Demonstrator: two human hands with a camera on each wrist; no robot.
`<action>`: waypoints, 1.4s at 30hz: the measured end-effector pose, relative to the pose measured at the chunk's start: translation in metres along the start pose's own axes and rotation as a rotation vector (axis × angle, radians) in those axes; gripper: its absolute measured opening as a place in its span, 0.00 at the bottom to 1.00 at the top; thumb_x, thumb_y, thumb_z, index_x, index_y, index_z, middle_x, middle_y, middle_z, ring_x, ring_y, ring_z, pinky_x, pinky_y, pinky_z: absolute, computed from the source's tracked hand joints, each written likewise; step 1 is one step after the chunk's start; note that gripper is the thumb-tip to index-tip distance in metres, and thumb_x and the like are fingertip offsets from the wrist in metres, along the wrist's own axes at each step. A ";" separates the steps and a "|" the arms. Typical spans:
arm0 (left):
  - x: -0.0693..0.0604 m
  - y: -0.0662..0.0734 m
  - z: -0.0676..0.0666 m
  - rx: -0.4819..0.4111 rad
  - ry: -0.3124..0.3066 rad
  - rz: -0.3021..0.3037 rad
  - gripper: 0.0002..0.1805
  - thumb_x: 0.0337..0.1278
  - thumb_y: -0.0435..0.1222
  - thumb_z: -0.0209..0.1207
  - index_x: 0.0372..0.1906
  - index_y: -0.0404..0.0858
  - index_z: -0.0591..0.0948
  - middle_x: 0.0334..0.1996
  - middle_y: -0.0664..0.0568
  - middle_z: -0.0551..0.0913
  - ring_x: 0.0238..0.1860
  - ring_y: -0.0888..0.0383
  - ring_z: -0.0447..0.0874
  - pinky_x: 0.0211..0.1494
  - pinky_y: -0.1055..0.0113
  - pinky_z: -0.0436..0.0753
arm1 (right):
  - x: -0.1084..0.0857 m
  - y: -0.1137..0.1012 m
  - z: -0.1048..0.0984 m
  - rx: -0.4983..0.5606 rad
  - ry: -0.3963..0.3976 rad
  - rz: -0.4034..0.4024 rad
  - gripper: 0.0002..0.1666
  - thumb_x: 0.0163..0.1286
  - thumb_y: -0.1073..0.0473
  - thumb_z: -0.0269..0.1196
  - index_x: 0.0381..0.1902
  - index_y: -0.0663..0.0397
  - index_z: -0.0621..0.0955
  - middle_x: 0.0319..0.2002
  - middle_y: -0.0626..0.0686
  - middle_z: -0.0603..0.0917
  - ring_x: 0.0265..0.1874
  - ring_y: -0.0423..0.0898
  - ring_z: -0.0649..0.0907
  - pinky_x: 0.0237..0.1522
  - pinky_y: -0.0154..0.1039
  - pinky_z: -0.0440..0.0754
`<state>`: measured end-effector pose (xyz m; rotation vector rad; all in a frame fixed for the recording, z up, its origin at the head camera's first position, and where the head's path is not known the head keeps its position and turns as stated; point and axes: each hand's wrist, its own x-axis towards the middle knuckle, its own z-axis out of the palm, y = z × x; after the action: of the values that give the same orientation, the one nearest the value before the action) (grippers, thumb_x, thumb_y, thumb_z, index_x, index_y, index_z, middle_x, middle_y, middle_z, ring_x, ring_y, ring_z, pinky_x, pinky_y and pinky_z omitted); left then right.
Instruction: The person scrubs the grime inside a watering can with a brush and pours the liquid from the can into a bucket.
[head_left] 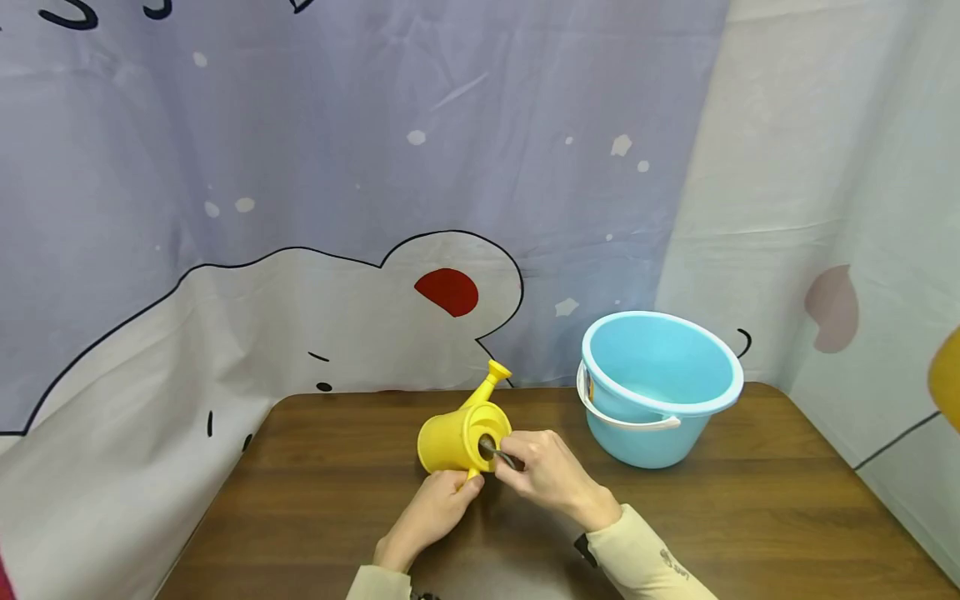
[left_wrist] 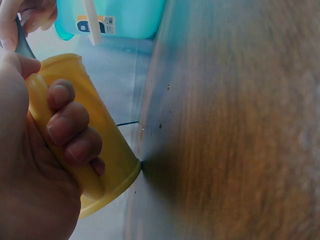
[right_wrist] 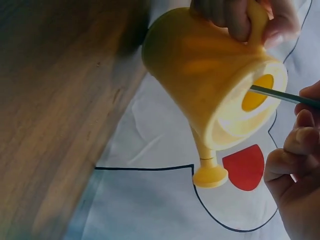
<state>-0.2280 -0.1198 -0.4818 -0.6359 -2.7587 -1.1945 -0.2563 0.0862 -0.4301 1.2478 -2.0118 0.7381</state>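
Left hand (head_left: 447, 504) clamped round the watering can (head_left: 442, 442) by its handle (left_wrist: 40, 95), right hand (head_left: 551, 477) pinching the spoon (right_wrist: 285, 95), we seem to be working the opening (right_wrist: 255, 103), next needing careful aim.

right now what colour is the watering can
Yellow: the watering can shows best in the right wrist view.

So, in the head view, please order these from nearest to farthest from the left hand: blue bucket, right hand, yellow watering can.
1. Yellow watering can: its handle is in the left hand.
2. Right hand: just to the right.
3. Blue bucket: farther right, on the table.
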 end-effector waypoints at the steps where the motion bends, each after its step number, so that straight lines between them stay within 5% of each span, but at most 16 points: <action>1: 0.000 0.000 0.000 0.000 -0.003 -0.004 0.25 0.71 0.44 0.51 0.14 0.46 0.63 0.12 0.64 0.58 0.14 0.68 0.52 0.19 0.72 0.57 | -0.001 0.001 0.001 0.002 -0.001 0.005 0.19 0.54 0.66 0.62 0.17 0.44 0.64 0.16 0.39 0.63 0.16 0.32 0.62 0.19 0.24 0.59; 21: 0.000 0.000 0.001 -0.007 -0.008 0.000 0.25 0.71 0.44 0.51 0.14 0.47 0.63 0.12 0.64 0.58 0.14 0.68 0.52 0.19 0.73 0.57 | -0.011 0.012 0.008 -0.105 -0.007 0.099 0.17 0.58 0.61 0.66 0.19 0.43 0.69 0.18 0.37 0.67 0.16 0.32 0.64 0.18 0.27 0.62; 42: 0.003 0.002 -0.001 -0.016 -0.008 -0.004 0.25 0.71 0.42 0.52 0.13 0.46 0.64 0.11 0.64 0.58 0.14 0.68 0.52 0.19 0.72 0.57 | -0.003 0.007 0.000 0.003 0.062 0.076 0.18 0.54 0.64 0.63 0.17 0.43 0.66 0.15 0.42 0.67 0.15 0.31 0.63 0.18 0.25 0.59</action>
<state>-0.2303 -0.1189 -0.4790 -0.6385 -2.7612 -1.2187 -0.2621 0.0907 -0.4328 1.1413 -2.0175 0.8062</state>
